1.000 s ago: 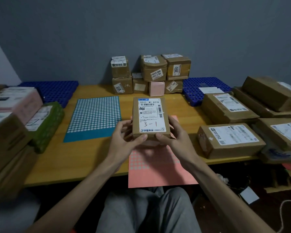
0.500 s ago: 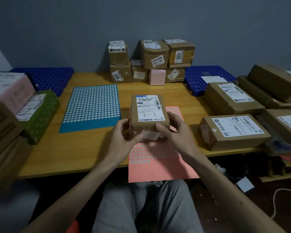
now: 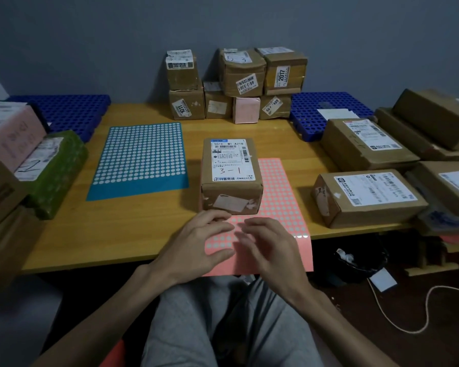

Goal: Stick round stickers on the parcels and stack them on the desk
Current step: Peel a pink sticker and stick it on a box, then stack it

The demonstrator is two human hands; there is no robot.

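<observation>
Mid-desk: brown parcel, "3-1" handwritten on the top label, lying flat, label up, long side running near-far. Left part on bare desk, right part on the far-left corner of the pink sticker sheet. Pale tag stuck on its near face. Free of both hands.

Left hand: over the near-left part of the pink sticker sheet, palm down, fingers loosely spread and almost straight, nothing held. Fingertips just short of the parcel's near bottom edge; contact not clear.

Right hand: just right of the left hand, also over the pink sticker sheet, motion-blurred. Fingers loosely extended, nothing visibly gripped. Touching the sheet or hovering: cannot tell.

Pink sticker sheet: near end overhanging the near desk edge. Blue sticker sheet: flat on the desk, left of the parcel, well apart from both hands, rows of white dots, plain blue strip at its near end.

Far edge against the wall: 7 small parcels in 2 tiers, 4 below, 3 above, 1 of the lower ones pink. Blue perforated panels at far left and far right. Right side: brown labelled parcels, nearest one at the near desk edge. Left side: green-wrapped parcel beside a pile with a pink box on top. Floor at right: dark bin.
</observation>
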